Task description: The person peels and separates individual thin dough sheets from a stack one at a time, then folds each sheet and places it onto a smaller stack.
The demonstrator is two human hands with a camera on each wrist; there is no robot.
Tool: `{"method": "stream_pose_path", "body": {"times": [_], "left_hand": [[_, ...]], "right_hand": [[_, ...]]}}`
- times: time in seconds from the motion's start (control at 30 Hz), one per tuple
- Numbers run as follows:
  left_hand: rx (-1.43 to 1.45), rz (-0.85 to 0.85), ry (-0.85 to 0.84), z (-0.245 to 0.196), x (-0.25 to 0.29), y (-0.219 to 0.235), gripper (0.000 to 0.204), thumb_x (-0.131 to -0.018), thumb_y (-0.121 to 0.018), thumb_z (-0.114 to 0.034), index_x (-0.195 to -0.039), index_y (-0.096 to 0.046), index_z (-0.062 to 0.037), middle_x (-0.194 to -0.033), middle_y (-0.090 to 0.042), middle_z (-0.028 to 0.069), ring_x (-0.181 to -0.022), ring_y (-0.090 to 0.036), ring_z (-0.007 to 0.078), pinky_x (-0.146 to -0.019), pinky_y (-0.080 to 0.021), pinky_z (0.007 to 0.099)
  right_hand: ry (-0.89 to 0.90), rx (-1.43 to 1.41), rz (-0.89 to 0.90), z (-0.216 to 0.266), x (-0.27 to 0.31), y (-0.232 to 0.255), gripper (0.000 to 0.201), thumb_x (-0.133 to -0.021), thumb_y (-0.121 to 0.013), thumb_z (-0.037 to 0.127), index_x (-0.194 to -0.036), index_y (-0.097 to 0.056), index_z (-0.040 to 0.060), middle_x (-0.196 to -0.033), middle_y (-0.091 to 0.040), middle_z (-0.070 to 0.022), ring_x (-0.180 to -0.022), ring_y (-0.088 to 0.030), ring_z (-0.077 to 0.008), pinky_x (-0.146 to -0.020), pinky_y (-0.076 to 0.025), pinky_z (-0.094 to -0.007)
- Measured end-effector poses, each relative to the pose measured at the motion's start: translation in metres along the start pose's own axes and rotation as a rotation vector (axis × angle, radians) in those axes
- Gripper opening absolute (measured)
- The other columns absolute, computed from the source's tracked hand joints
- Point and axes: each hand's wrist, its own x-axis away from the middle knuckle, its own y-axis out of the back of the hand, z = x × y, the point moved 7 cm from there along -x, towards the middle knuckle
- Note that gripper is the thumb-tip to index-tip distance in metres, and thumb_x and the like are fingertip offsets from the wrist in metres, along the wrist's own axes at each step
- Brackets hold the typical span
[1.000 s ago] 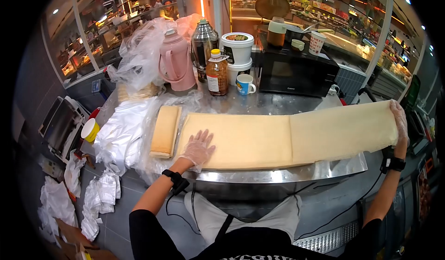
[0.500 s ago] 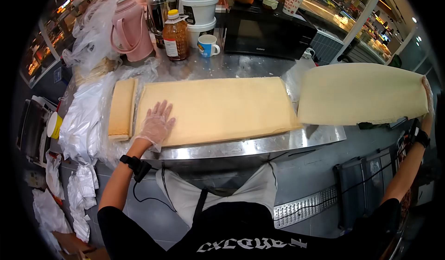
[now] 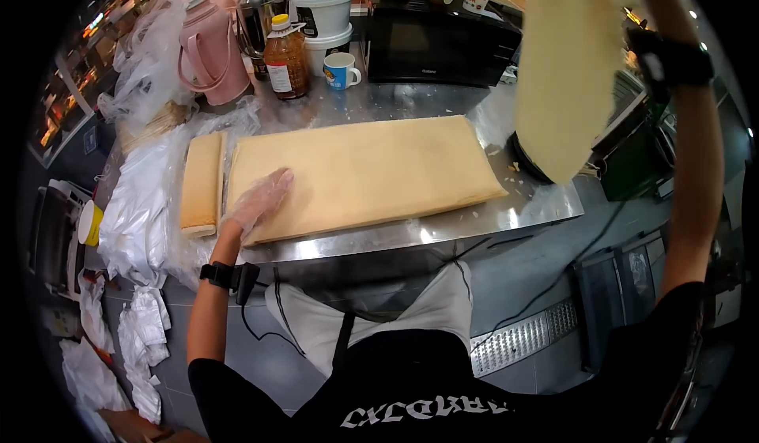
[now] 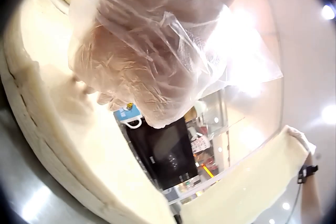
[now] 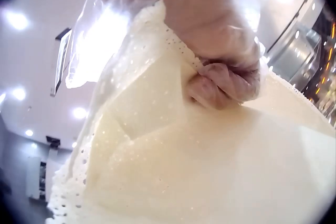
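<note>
A thick pale-yellow stack of what look like tofu sheets [image 3: 364,174] lies on the metal table. My gloved left hand [image 3: 265,198] rests at the stack's left end, palm turned partly sideways, fingers fairly straight. High at the right, my gloved right hand [image 5: 226,82] pinches the edge of one thin tofu sheet [image 3: 565,71] between curled fingers and thumb. That sheet hangs down long, its lower end over the table's right end. The left wrist view shows it stretched below the raised hand. A narrower browned block [image 3: 202,182] lies left of the stack.
Behind the stack stand a pink thermos [image 3: 212,52], a bottle of brown liquid [image 3: 286,60], a blue-and-white mug [image 3: 340,71], white tubs [image 3: 326,16] and a black microwave [image 3: 439,48]. White plastic bags [image 3: 146,198] drape over the left edge. Crumbs lie near the right end.
The right hand has lifted high, and the sheet has swung from spread out over the stack to hanging clear of it at the right. The left hand has turned from flat onto its side.
</note>
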Motion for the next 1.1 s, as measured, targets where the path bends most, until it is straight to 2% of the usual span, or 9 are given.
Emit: {"method": "stream_pose_path", "body": {"times": [0.27, 0.3, 0.4, 0.47, 0.63, 0.67, 0.83, 0.97, 1.1], "left_hand": [[1.283, 0.009, 0.188, 0.03, 0.03, 0.008, 0.076, -0.102, -0.038, -0.057, -0.146, -0.034, 0.0051, -0.144, -0.046, 0.0234, -0.131, -0.048, 0.0331, -0.104, -0.045, 0.0477], [1.358, -0.086, 0.274, 0.036, 0.037, 0.007, 0.077, -0.102, -0.039, -0.058, -0.146, -0.032, 0.0046, -0.143, -0.045, 0.0236, -0.129, -0.049, 0.0344, -0.103, -0.046, 0.0502], [1.314, -0.202, 0.13, 0.042, 0.052, 0.029, 0.084, -0.099, -0.04, -0.062, -0.148, -0.026, 0.0042, -0.143, -0.041, 0.0256, -0.128, -0.049, 0.0377, -0.101, -0.046, 0.0542], [1.279, -0.209, 0.106, 0.046, 0.06, 0.038, 0.088, -0.098, -0.041, -0.064, -0.15, -0.023, 0.0054, -0.147, -0.035, 0.0272, -0.129, -0.048, 0.0403, -0.102, -0.046, 0.0551], [1.246, -0.129, 0.111, 0.033, 0.055, 0.045, 0.099, -0.093, -0.045, -0.07, -0.152, -0.02, 0.0056, -0.149, -0.035, 0.0298, -0.132, -0.046, 0.0401, -0.105, -0.043, 0.0516], [1.24, -0.103, 0.062, 0.022, 0.054, 0.04, 0.1, -0.092, -0.046, -0.071, -0.152, -0.02, 0.0047, -0.148, -0.036, 0.03, -0.131, -0.047, 0.0388, -0.106, -0.042, 0.0502], [0.759, -0.579, -0.075, -0.094, 0.063, 0.0, 0.106, -0.086, -0.067, -0.059, -0.152, -0.019, 0.0081, -0.148, -0.034, 0.0329, -0.137, -0.039, 0.0404, -0.114, -0.033, 0.0456], [-0.095, -1.145, -0.57, -0.215, 0.117, -0.063, 0.041, -0.081, -0.074, -0.027, -0.107, -0.059, 0.0014, -0.106, -0.059, 0.0192, -0.102, -0.059, 0.0375, -0.099, -0.044, 0.0423], [-0.268, -0.737, -0.438, -0.248, 0.065, -0.107, 0.021, -0.076, -0.063, -0.012, -0.092, -0.062, 0.0011, -0.093, -0.06, 0.0183, -0.094, -0.056, 0.0378, -0.096, -0.043, 0.0461]], "right_hand": [[0.295, -0.503, 0.45, 0.229, 0.032, -0.362, 0.026, -0.075, -0.058, 0.015, -0.087, -0.074, -0.0012, -0.089, -0.071, -0.0223, -0.084, -0.07, -0.036, -0.075, -0.057, -0.0443], [0.632, -0.365, 0.274, 0.261, 0.044, -0.428, 0.024, -0.076, -0.058, 0.013, -0.084, -0.073, -0.0041, -0.086, -0.071, -0.0231, -0.085, -0.071, -0.0362, -0.077, -0.056, -0.0445], [0.338, -0.392, 0.539, 0.308, 0.052, -0.405, 0.02, -0.073, -0.063, 0.012, -0.083, -0.075, -0.0013, -0.085, -0.071, -0.022, -0.084, -0.071, -0.0349, -0.078, -0.057, -0.0429], [0.391, -0.512, 0.314, 0.302, 0.053, -0.39, 0.019, -0.078, -0.059, 0.012, -0.08, -0.072, -0.0027, -0.086, -0.068, -0.0258, -0.08, -0.069, -0.0401, -0.074, -0.055, -0.044], [0.451, -0.257, 0.466, 0.181, 0.021, -0.39, 0.023, -0.085, -0.056, 0.019, -0.08, -0.071, 0.0025, -0.084, -0.07, -0.0199, -0.078, -0.07, -0.0353, -0.069, -0.056, -0.0435], [0.099, -0.25, 0.59, 0.149, 0.019, -0.374, 0.026, -0.088, -0.055, 0.022, -0.08, -0.071, 0.0026, -0.081, -0.069, -0.0203, -0.077, -0.07, -0.0339, -0.069, -0.056, -0.043], [-0.052, -0.353, 0.701, 0.073, 0.036, -0.346, 0.026, -0.092, -0.052, 0.022, -0.098, -0.067, 0.0003, -0.101, -0.069, -0.0213, -0.092, -0.068, -0.0332, -0.078, -0.053, -0.0409], [0.505, 0.038, 0.501, 0.129, 0.03, -0.322, 0.025, -0.086, -0.052, 0.016, -0.092, -0.069, -0.0019, -0.094, -0.07, -0.0197, -0.086, -0.068, -0.0355, -0.078, -0.054, -0.0403], [0.733, -0.052, 0.453, 0.19, 0.029, -0.353, 0.022, -0.079, -0.058, 0.013, -0.084, -0.071, -0.004, -0.081, -0.07, -0.0194, -0.075, -0.068, -0.0361, -0.069, -0.056, -0.0394]]}}
